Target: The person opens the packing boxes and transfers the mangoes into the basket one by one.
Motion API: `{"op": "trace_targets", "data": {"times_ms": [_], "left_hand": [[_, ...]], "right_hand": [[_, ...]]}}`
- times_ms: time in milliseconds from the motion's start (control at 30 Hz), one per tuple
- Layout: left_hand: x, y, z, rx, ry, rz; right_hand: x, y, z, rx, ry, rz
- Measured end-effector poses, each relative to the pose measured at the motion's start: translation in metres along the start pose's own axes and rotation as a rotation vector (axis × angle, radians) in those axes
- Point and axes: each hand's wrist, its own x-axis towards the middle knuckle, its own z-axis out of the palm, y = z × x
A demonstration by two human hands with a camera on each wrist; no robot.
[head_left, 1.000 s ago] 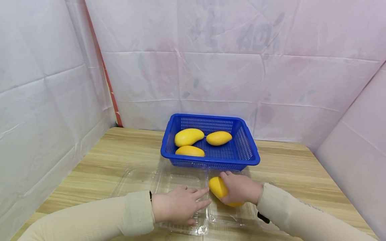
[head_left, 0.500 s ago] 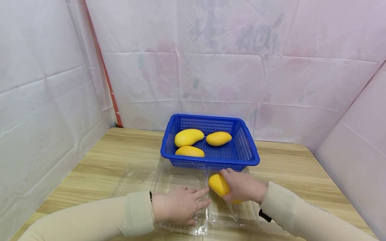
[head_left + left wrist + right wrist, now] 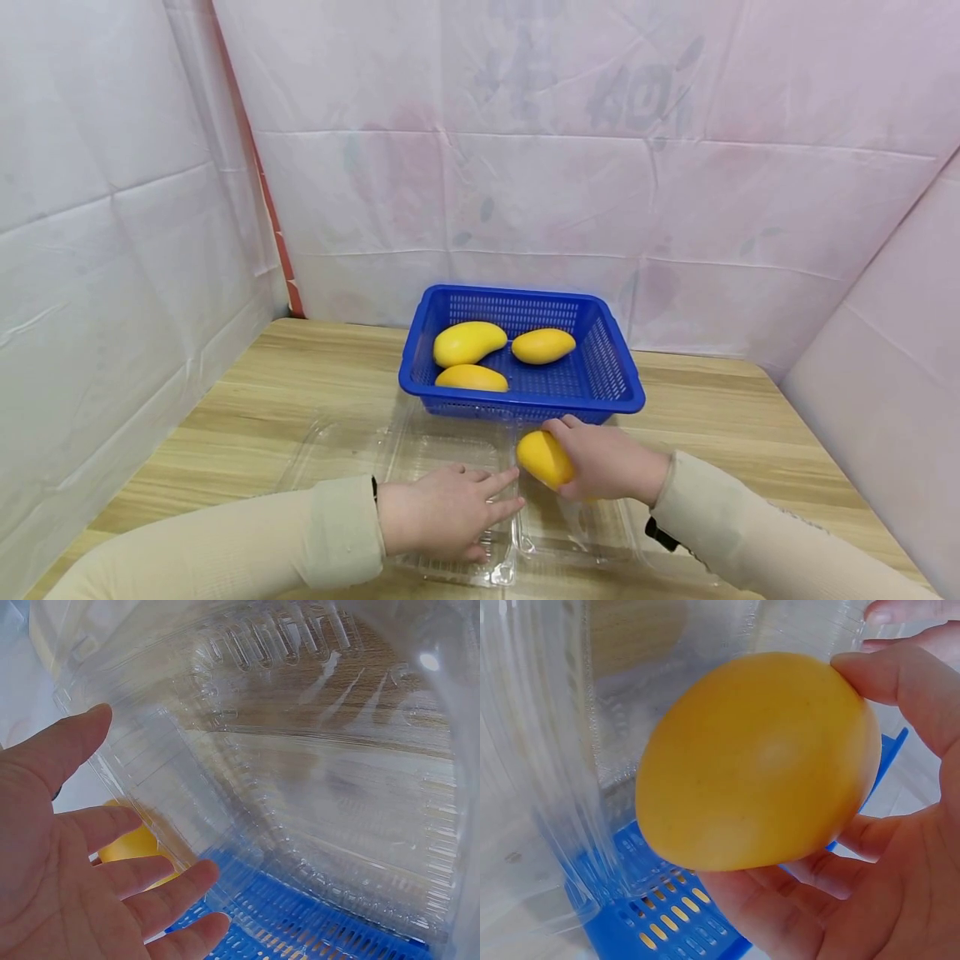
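In the head view my right hand (image 3: 611, 462) grips a yellow mango (image 3: 543, 458), thumb and fingers round its sides. The right wrist view shows this mango (image 3: 757, 761) close up, its rounded end toward the camera. Beneath it lies a clear plastic container (image 3: 577, 533), partly hidden by the hand. My left hand (image 3: 446, 512) spreads its straight fingers over another clear plastic container (image 3: 450, 450) just to the left. From the left wrist, that hand (image 3: 97, 862) appears beside the clear plastic wall, holding nothing; whether it touches the plastic I cannot tell.
Behind the containers stands a blue slotted basket (image 3: 525, 404) holding three mangoes (image 3: 470, 343). A transparent flap (image 3: 337, 450) extends left on the wooden table (image 3: 247, 417). Pale sheeting (image 3: 540, 192) encloses the back and sides.
My right hand has shifted slightly away from me, tilting and raising the mango a little, so less of its near end shows. The left hand and the basket have stayed put.
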Motion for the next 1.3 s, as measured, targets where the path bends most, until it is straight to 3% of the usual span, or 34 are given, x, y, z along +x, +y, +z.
{"op": "trace_targets", "data": {"times_ms": [867,1300], "left_hand": [[0.000,0.000,-0.001,0.021,0.013,-0.011],[-0.001,-0.001,0.003,-0.016,0.037,0.022]], "right_hand": [[-0.001,0.002,-0.030,0.028,-0.006,-0.004],[0.003,0.004,-0.031,0.016,-0.007,-0.083]]}}
